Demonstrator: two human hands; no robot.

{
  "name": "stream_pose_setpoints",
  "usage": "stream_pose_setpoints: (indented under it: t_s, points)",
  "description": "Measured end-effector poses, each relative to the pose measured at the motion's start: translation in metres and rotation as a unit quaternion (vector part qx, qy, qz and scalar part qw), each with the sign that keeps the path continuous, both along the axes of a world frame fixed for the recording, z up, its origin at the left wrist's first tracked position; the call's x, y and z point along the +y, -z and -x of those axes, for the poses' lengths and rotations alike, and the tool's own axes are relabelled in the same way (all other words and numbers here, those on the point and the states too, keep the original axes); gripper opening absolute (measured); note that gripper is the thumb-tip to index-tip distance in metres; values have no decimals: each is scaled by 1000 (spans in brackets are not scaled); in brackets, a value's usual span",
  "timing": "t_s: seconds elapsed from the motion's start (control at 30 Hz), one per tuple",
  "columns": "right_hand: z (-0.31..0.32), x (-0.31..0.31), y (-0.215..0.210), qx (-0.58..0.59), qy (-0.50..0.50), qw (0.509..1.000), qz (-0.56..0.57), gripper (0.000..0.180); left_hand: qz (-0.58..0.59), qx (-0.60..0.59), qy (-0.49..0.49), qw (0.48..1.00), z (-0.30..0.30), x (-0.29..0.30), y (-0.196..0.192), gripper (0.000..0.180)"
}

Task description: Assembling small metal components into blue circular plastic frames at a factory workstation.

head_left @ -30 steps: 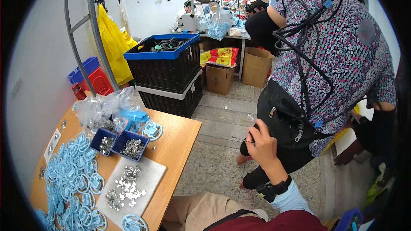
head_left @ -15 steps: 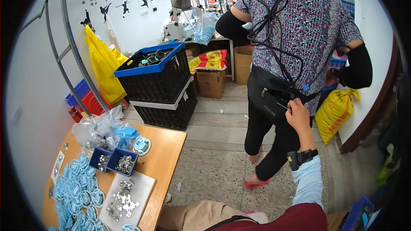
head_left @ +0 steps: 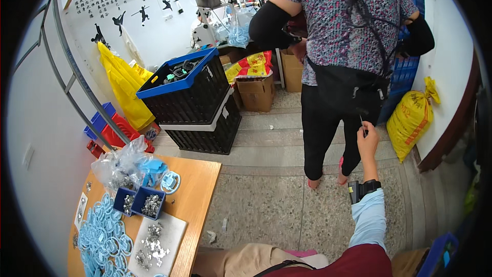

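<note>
My right hand (head_left: 368, 142) is stretched forward over the floor with its fingers pinched. A thin, pointed metal tool (head_left: 361, 119), perhaps tweezers, sticks up from the fingertips. Just beyond it, a person (head_left: 348, 25) stands with their back to me, wearing a black waist bag (head_left: 348, 90). My left hand is out of view. To the left, a wooden table (head_left: 197, 184) bears a heap of light blue plastic parts (head_left: 102, 238), a white board (head_left: 173, 231) with small silver metal pieces (head_left: 152, 249), and blue bins (head_left: 149, 202) of similar pieces.
Two stacked black crates (head_left: 192, 92) stand beyond the table, the upper one blue-rimmed and filled with dark parts. A yellow sack (head_left: 410, 123) leans by the right wall. Cardboard boxes (head_left: 256, 94) sit under the far bench. A metal ladder-like frame (head_left: 77, 66) rises at left.
The person ahead has stepped a little farther off and now stands with both feet down. My right hand, still pinching the tool, appears slightly lower and farther right; the view has shifted.
</note>
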State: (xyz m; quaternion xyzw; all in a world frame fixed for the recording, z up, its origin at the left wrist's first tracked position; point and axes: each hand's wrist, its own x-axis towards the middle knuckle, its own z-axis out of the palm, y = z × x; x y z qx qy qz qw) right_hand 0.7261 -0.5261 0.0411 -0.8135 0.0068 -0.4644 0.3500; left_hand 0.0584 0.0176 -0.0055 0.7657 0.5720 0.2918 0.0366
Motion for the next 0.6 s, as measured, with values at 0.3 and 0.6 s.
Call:
stream_pose_setpoints:
  t_s: [0.3, 0.6]
  points:
    - [-33, -30, -5, -51, -48, 973, -219, 20, -171, 18, 119, 978, -68, -22, -81, 29]
    - [-25, -86, -2, -108, 6, 951, -289, 21, -176, 70, 153, 970, -125, -43, -128, 20]
